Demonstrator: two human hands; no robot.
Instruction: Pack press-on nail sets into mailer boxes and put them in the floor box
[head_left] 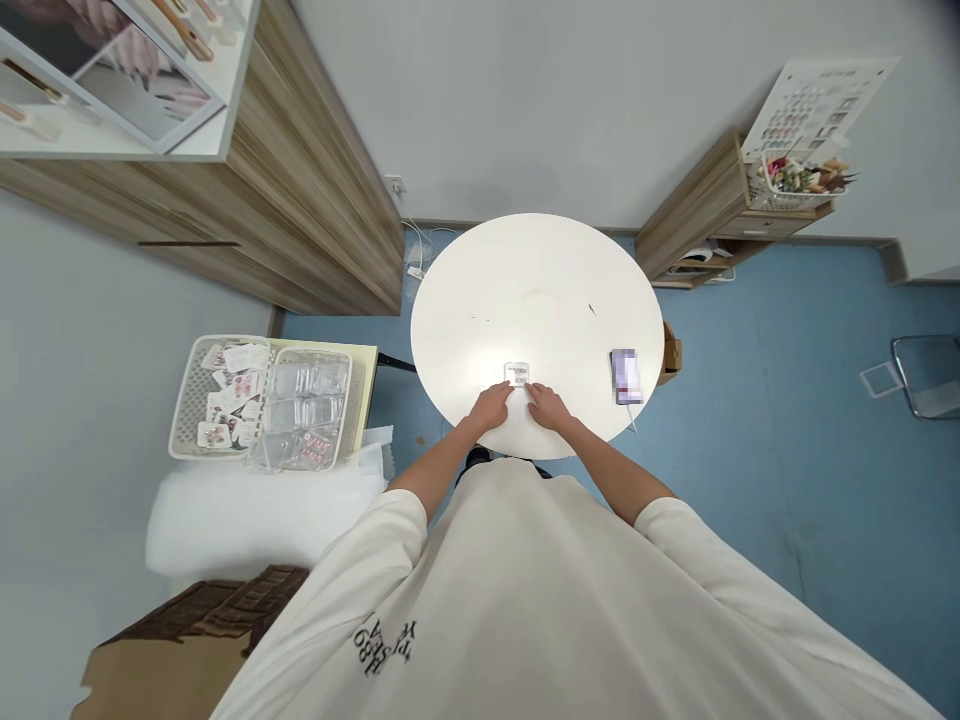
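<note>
A small, square, clear plastic case (517, 375) with pale contents and rows of dark marks rests on the round white table (540, 260), near the edge closest to me. My left hand (493, 405) has its fingertips at the case's lower left corner. At the lower right corner, the fingers of my right hand (548, 406) touch it too. Both hands have their fingers bent around these corners, and the case lies flat between them. What exactly is inside it is too small to make out.
A phone (625, 377) with a cable lies at the table's right. On the left stand a white basket (180, 410) of printed cards and another basket (352, 400) of clear plastic boxes. Wooden cabinets (322, 190) stand behind; a cardboard box (165, 660) is at lower left.
</note>
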